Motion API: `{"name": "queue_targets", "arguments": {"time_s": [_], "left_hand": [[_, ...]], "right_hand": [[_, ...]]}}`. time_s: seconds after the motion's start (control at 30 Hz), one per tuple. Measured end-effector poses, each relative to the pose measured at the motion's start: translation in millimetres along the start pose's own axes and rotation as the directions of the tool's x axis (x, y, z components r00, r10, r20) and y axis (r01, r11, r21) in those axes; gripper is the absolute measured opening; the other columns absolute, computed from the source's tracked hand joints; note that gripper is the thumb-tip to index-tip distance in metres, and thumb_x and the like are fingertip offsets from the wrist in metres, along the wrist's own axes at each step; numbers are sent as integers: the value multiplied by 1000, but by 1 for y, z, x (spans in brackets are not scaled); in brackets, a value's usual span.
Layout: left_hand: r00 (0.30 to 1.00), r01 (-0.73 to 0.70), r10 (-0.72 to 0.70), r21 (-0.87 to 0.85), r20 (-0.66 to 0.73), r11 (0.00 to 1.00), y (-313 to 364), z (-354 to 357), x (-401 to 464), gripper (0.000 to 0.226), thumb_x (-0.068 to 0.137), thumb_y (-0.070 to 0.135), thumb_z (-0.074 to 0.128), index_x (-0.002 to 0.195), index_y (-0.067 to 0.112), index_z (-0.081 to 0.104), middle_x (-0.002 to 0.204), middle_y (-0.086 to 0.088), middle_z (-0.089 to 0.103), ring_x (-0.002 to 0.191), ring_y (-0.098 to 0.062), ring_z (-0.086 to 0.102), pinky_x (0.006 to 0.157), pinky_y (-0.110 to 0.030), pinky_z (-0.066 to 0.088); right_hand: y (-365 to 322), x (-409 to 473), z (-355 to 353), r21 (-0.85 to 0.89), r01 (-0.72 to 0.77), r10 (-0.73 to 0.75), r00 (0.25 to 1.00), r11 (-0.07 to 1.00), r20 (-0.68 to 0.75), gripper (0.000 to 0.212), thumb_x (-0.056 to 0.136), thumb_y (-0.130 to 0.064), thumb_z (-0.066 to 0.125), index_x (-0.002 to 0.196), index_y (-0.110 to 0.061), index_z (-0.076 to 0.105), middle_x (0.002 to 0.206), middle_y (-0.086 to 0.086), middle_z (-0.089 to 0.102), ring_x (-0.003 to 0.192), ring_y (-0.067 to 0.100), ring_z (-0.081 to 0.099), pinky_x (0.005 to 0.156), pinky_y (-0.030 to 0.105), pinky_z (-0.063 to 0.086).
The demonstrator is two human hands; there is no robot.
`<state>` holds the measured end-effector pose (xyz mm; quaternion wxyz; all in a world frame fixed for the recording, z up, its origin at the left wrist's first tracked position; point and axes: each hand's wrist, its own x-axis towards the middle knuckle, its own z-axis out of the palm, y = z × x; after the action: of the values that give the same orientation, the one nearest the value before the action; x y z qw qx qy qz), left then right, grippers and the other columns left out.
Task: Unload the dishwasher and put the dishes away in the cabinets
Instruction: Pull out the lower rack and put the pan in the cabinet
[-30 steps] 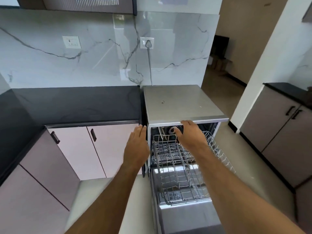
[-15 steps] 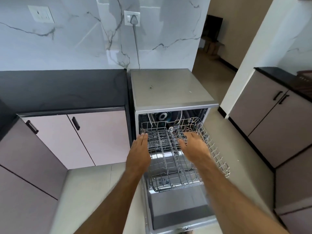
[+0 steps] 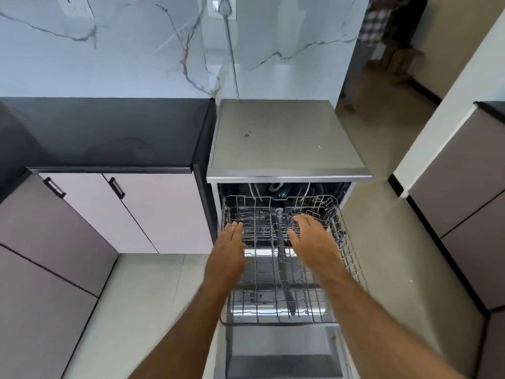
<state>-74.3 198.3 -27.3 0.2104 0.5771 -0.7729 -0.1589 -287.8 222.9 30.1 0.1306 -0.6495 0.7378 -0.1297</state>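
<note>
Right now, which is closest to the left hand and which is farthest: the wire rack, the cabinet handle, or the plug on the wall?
From the left hand:
1. Wire rack, right beside its fingertips.
2. Cabinet handle, up and to the left on the pink door.
3. Wall plug, far up on the marble wall.

Brushed-metal dishwasher top (image 3: 284, 138), wire metal rack (image 3: 344, 242), glossy marble backsplash (image 3: 136, 50), matt black countertop (image 3: 103, 132)

Dishes (image 3: 276, 188) deep inside the dishwasher (image 3: 284, 138) sit in shadow — too dark to identify — behind the wire rack (image 3: 352, 258).
</note>
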Motion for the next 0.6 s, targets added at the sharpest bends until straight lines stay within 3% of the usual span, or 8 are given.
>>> {"name": "queue_targets", "arguments": {"time_s": [0.2,0.6], "left_hand": [[997,72,-72,3,2,997,7,23,-11,49,103,14,36,152,14,29,158,-5,31,148,-18,21,121,-36,24],[994,57,-65,85,89,995,-20,39,-64,51,102,12,41,152,11,28,157,-7,32,147,-20,24,118,-30,21]], "right_hand": [[28,12,23,66,21,-23,999,998,34,52,103,-37,43,148,-13,36,154,9,36,143,22,32,118,36,25],[29,-29,76,63,18,-27,990,998,141,43,102,-35,45,140,-15,49,152,10,39,142,23,34,117,40,27]]}}
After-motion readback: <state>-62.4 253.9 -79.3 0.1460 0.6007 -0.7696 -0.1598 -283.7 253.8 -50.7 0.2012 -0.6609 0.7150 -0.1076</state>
